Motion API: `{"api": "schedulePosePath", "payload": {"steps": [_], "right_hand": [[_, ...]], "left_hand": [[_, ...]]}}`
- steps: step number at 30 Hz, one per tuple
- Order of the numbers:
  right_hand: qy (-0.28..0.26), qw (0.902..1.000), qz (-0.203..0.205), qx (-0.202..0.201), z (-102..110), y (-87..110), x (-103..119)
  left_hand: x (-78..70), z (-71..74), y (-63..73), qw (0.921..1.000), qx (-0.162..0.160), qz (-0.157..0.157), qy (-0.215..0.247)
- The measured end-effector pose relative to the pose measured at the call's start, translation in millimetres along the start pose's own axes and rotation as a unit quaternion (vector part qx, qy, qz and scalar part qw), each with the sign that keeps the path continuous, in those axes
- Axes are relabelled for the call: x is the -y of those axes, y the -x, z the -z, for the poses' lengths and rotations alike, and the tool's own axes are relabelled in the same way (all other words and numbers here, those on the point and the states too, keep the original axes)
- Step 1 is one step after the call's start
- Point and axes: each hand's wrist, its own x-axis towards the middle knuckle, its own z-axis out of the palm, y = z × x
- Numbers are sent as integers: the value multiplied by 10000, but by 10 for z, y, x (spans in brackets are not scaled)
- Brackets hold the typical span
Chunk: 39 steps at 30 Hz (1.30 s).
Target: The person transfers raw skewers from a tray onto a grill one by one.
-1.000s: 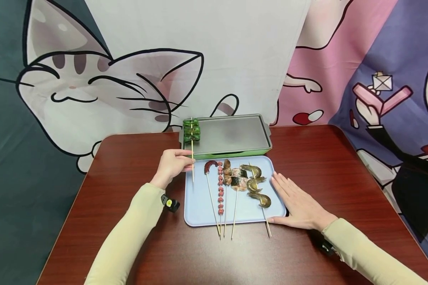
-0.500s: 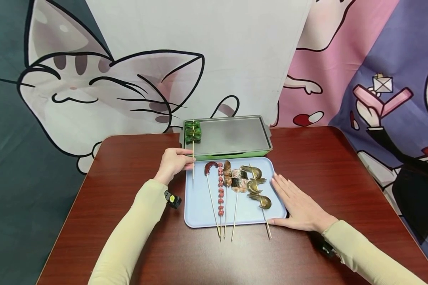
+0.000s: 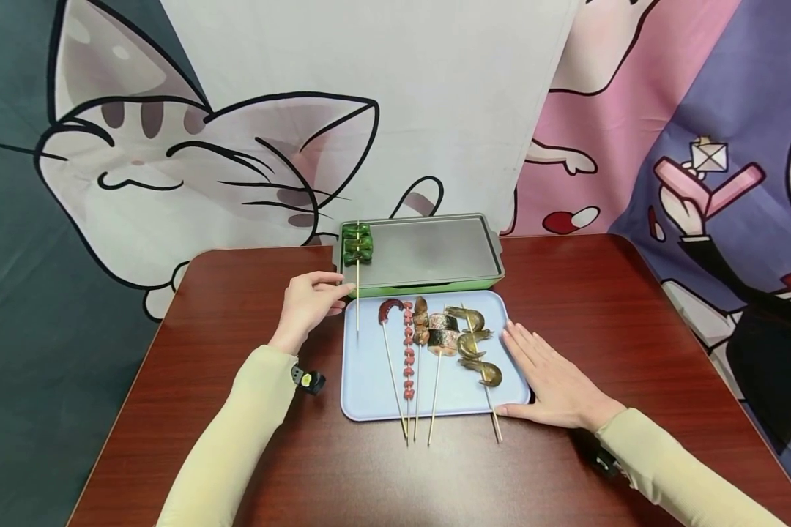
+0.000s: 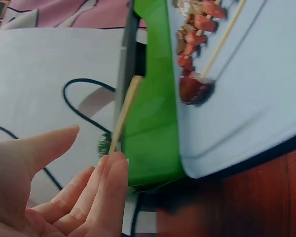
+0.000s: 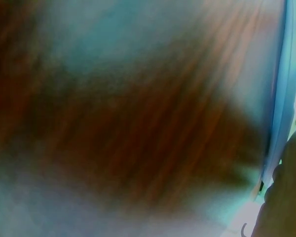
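A skewer of green peppers (image 3: pixel 357 245) lies at the left end of the grey griddle pan (image 3: pixel 428 252), its bare stick (image 4: pixel 126 113) sticking out over the near edge. My left hand (image 3: pixel 310 304) is beside that stick, thumb and fingers parted; in the left wrist view the fingertips are close to the stick. My right hand (image 3: pixel 554 380) rests with straight fingers along the right edge of the light blue tray (image 3: pixel 369 395). On this tray lie a dark red curled piece on a stick (image 3: pixel 389 310), a skewer of small pink pieces (image 3: pixel 408 351) and a shrimp skewer (image 3: pixel 471 342).
Also on the tray are a brown skewer (image 3: pixel 420 322) and one with dark-skinned, fish-like chunks (image 3: pixel 442 331). Several stick ends overhang its front edge. The pan's green side (image 4: pixel 160 113) stands just behind the tray on the brown table (image 3: pixel 290 454), before a cartoon-printed cloth (image 3: pixel 468 110).
My left hand has let go of the green pepper skewer's stick and drawn slightly left, its fingers spreading. The skewer stays on the pan, and the right hand has not moved.
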Motion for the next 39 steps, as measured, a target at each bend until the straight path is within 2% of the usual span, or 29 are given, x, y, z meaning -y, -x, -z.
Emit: {"api": "schedulePosePath", "payload": {"steps": [8, 16, 22, 29, 39], "right_hand": [[57, 9999, 91, -119, 5, -3, -4], [51, 9999, 92, -117, -11, -12, -15], [40, 10000, 22, -43, -17, -11, -21], [66, 9998, 100, -153, -2, -9, -13], [73, 9998, 113, -151, -16, -2, -12]], "left_hand": [[-108, 118, 207, 9981, -78, -564, 241], [-127, 92, 465, 9963, 276, -772, 247], [-29, -16, 635, 9948, 625, -790, 154], [127, -154, 824, 9925, 1056, -615, -103], [460, -346, 887, 9903, 1242, -401, -475]]}}
